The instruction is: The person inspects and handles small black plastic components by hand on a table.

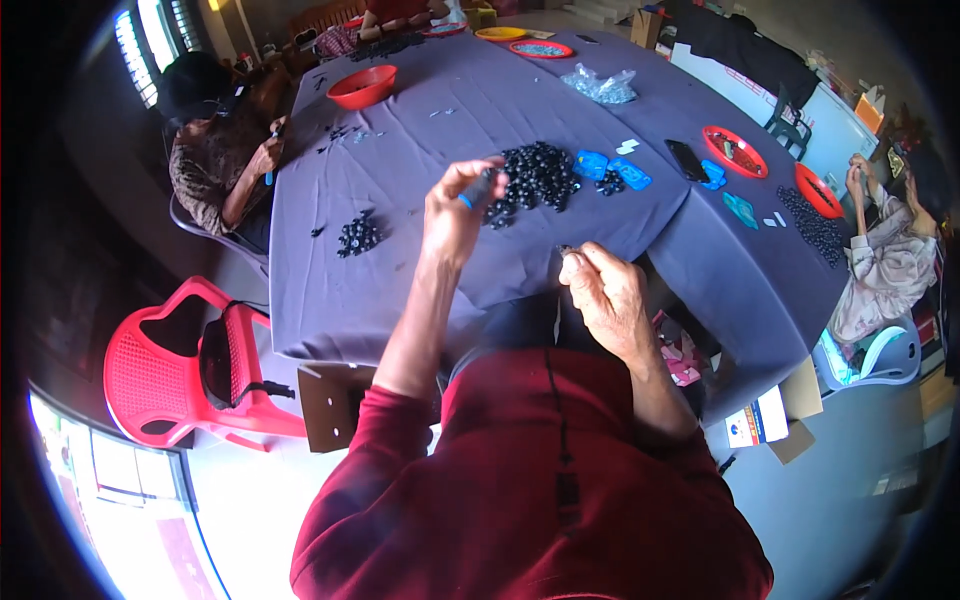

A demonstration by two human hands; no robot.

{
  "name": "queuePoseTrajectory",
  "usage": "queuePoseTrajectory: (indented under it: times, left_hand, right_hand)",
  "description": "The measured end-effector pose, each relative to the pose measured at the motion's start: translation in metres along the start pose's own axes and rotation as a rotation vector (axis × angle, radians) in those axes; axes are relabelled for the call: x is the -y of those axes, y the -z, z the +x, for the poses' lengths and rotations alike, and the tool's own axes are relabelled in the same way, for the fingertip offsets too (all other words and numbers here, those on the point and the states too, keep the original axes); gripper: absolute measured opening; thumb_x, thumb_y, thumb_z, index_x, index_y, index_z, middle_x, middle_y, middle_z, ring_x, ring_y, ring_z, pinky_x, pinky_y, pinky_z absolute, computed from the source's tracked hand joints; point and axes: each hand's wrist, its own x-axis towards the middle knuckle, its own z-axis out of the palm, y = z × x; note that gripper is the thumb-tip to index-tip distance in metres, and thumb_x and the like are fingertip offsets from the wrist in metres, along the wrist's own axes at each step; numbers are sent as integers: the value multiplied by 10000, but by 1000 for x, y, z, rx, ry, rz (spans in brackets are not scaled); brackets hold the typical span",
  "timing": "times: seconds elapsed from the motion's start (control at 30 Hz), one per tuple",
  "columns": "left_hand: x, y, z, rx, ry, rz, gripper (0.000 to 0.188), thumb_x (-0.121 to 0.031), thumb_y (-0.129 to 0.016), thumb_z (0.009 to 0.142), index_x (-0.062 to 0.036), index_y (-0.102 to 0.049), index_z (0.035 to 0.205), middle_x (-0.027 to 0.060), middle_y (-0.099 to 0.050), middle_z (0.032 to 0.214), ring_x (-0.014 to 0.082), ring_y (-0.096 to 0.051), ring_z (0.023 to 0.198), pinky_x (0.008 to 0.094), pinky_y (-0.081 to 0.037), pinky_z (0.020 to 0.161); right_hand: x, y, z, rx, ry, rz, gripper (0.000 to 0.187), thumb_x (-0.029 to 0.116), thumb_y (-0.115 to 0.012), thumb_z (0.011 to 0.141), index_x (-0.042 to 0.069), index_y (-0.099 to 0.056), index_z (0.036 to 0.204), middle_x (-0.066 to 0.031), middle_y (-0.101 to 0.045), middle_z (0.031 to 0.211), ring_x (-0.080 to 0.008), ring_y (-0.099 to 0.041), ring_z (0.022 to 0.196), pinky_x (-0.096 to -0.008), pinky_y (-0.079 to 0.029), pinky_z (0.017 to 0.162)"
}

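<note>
- Desk (310, 300): grey-purple cloth, wrinkled. I'd work inside its near edge so a dropped bit lands on cloth, not the floor.
- Pile of black parts (540, 172): on the desk, just ahead of my hands. Taking from its loose rim should disturb it least. Parts look rounded, glossy, close in size.
- Left hand (452, 205): raised, overlapping the pile's left side in view, fingers curled. Blurred; can't tell if it holds anything.
- Right hand (605, 295): by the near edge, thumb and forefinger clamped on a dark piece (564, 249). Light pinch, steady wrist.
- Dark piece: tiny, mostly covered, shape unclear.
</note>
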Motion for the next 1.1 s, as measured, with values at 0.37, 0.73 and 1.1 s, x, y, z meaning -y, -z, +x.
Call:
queuePoseTrajectory:
  times: [0.37,0.73,1.1]
  left_hand:
    - [-22,-51,-58,382,-71,85,164,38,-510,814,5,-563,965,88,-585,822,124,-564,676,237,-466,622]
    - [-19,-55,-65,457,-67,70,240,-10,-568,795,15,-528,1030,62,-554,880,105,-519,752,238,-438,692]
    - [-17,-58,-62,413,-117,-136,181,-58,-531,836,17,-520,1001,98,-561,843,153,-553,754,286,-450,689]
  right_hand:
    - [18,10,0,-96,-65,199,302,273,-456,907,45,-482,710,47,-388,527,-8,-335,437,-175,-277,380]
    - [21,15,-3,-10,-41,9,288,234,-480,896,10,-508,716,10,-474,566,-31,-400,478,-197,-327,426]
    - [24,16,-4,-38,-23,73,282,235,-481,897,8,-516,734,15,-477,585,-24,-395,489,-186,-327,435]
